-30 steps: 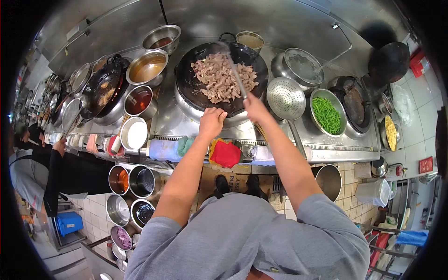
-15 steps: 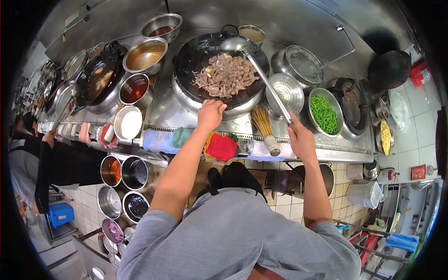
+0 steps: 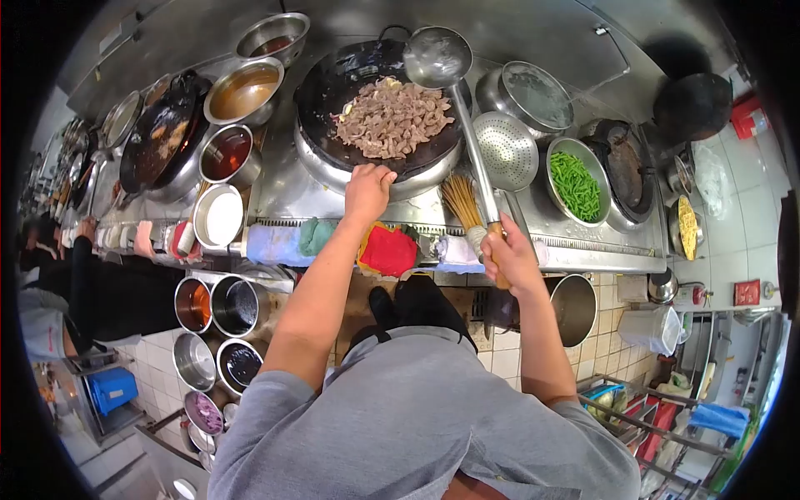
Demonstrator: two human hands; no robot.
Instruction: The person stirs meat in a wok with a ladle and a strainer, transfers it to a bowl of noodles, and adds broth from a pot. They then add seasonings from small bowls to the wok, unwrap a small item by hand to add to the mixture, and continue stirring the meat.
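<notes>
My left hand [image 3: 367, 193] is closed at the near rim of a black wok [image 3: 321, 100]. Sliced cooked meat [image 3: 393, 118] lies heaped in the wok, with a few pale pieces among it. My right hand [image 3: 512, 257] wraps round the wooden end of a long metal ladle [image 3: 472, 137]. The ladle's bowl is raised over the wok's far right rim, apart from the meat. A bamboo wok brush [image 3: 461, 200] stands just left of my right hand. Behind the ladle's handle rests a perforated strainer [image 3: 507, 154].
Right of the strainer sit a bowl of cut green beans [image 3: 575, 187] and a metal pot [image 3: 537, 96]. Bowls of sauce [image 3: 244, 93] and a white-filled pot [image 3: 218, 218] stand left. Folded cloths [image 3: 388, 250] line the front edge. Another person's arm [image 3: 82, 250] is at far left.
The ladle has lifted off the meat, its bowl swinging up and right to the wok's far rim. My right hand has moved down and left. My left hand stays at the rim.
</notes>
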